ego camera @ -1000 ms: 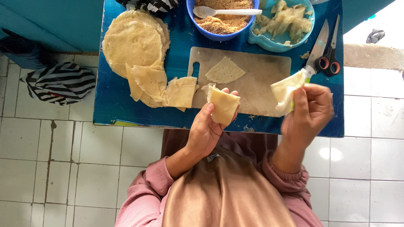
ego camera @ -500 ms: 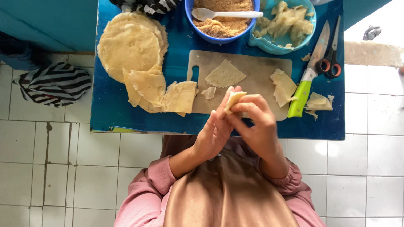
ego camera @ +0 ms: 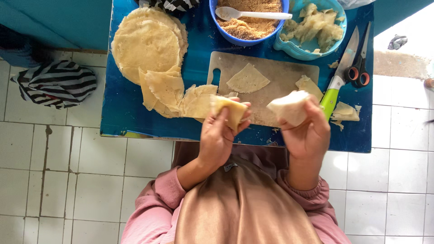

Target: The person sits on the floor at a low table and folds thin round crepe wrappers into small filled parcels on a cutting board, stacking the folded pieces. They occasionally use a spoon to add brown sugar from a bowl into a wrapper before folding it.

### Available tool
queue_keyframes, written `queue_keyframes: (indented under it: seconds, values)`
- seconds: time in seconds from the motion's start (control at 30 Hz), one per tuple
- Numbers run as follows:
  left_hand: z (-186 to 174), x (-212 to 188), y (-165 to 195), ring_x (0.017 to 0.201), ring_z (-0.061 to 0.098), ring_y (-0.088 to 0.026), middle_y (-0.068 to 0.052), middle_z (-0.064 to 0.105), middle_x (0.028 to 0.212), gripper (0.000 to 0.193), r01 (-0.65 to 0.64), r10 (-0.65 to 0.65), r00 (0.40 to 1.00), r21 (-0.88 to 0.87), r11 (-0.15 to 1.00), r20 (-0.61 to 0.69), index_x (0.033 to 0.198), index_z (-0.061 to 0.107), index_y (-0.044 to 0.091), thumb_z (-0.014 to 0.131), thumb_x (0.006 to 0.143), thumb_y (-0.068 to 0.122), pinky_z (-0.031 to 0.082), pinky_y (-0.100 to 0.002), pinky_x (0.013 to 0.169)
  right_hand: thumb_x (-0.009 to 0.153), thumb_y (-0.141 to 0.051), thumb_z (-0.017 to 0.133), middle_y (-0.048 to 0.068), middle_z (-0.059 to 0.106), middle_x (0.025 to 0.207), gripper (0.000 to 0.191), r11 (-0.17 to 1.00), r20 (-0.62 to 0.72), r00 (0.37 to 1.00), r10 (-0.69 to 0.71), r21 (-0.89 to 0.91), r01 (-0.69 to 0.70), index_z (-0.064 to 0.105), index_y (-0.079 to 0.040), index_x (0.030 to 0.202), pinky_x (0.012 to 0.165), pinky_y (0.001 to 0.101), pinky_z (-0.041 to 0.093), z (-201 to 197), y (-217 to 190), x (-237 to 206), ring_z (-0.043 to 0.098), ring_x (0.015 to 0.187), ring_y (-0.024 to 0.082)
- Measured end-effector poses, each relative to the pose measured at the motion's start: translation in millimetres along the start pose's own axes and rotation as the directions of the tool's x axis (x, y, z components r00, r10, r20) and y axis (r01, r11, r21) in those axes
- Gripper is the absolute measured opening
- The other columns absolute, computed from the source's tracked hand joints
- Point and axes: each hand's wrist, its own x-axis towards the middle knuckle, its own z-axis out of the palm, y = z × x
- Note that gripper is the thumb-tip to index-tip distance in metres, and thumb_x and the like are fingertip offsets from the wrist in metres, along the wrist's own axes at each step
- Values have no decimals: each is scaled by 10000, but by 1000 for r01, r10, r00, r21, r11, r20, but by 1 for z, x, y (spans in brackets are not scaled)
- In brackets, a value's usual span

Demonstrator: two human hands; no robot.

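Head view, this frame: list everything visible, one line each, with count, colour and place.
table: one, blue, upper frame
round wrapper stack: one, pale yellow, table left
cut wrapper pieces: several, pale yellow, below the stack
cutting board: one, beige, table centre, one triangular wrapper on it
filling bowl: one, blue, brown crumbly filling, white spoon inside
second bowl: one, light blue, pale yellowish chunks, top right
knife: one, green handle, right of board
scissors: one, dark handles, beside knife
striped cloth: one, black and white, on the floor at left
floor tiles: white
left hand: holds a folded yellow wrapper
right hand: holds a whitish piece
sleeves: pink
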Motion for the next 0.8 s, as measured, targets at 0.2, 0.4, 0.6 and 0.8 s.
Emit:
queue_keyframes:
  seconds: [0.2, 0.4, 0.6, 0.8]
  values:
    - [3, -3, 1, 1189, 662, -228, -145, 643, 1317, 346, 107, -107, 994, 8, 994, 36, 1370, 513, 26, 568, 1051, 149, 571, -377, 1003, 988, -79, 734, 101, 693, 1083, 78, -229, 677, 680, -282, -736, 637, 678, -69, 1041, 826, 379, 556, 34, 6, -22, 697, 1021, 235]
    - [-6, -2, -6, 1136, 664, -174, -91, 657, 1257, 323, 67, -67, 998, 49, 997, 7, 1338, 532, 27, 635, 1034, 65, 564, -333, 944, 882, -117, 772, 107, 640, 1220, 300, -32, 721, 685, -103, -691, 723, 669, -50, 1155, 964, 373, 523, 46, 12, -23, 644, 1136, 247]
    - [-8, 8, -12, 1077, 672, -133, -74, 696, 1184, 244, -151, 149, 988, 347, 926, 33, 1263, 590, 6, 663, 1031, 32, 558, -293, 932, 961, -39, 716, 34, 719, 984, 196, 583, 151, 988, 31, -806, 105, 701, 19, 1148, 760, 202, 534, 26, 27, -11, 659, 865, 50]
    - [6, 7, 18, 850, 731, -281, -157, 717, 958, 192, -323, 448, 861, 939, 115, 241, 1106, 619, 31, 744, 980, 103, 573, -370, 725, 953, -17, 718, 0, 710, 864, 96, 472, 154, 986, -70, -865, 168, 740, 32, 1033, 664, 201, 521, 25, 29, 11, 640, 759, 32]
